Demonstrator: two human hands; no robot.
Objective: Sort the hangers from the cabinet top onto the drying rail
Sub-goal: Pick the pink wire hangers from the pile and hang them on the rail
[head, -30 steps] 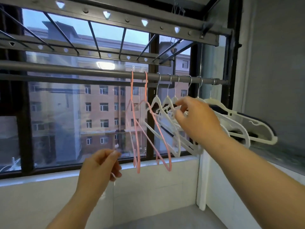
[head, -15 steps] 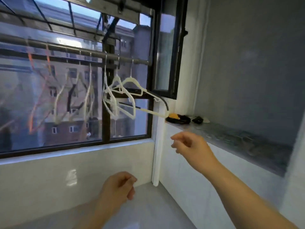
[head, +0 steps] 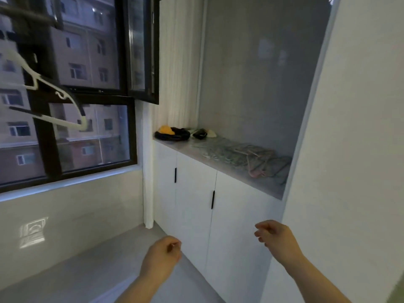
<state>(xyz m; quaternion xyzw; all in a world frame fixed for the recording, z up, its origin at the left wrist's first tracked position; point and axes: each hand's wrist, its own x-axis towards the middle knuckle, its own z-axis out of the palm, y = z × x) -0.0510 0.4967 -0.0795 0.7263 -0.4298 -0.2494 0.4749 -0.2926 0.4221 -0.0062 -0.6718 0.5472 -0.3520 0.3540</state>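
At the bottom of the frame my left grip (head: 161, 256) hangs with its fingers loosely curled, and I can make out nothing in it. Just to its right and a little higher, my right grip (head: 277, 239) is the same, fingers slack and apart from any object. Both hover in front of the white cabinet doors (head: 192, 193), well below the cabinet top (head: 175, 147). I take this as the gap between hangers: nothing is in hand, and I am facing the supply to fetch another. The pile of hangers (head: 251, 158) lies on the cabinet top at centre right, a tangle of thin greenish and pink wire. The next move, I judge, is to raise my right grip to the pile, single out one hanger by its hook or shoulder, and lift it without dragging its neighbours. The blur means I cannot count the hangers or see where one ends. At the far end of the top sit a yellow and black bundle (head: 172, 133) and some small things I cannot identify. At the upper left a white hanger (head: 54, 92) shows against the window, but the drying rail (head: 24, 16) is smeared and cut off by the frame edge.
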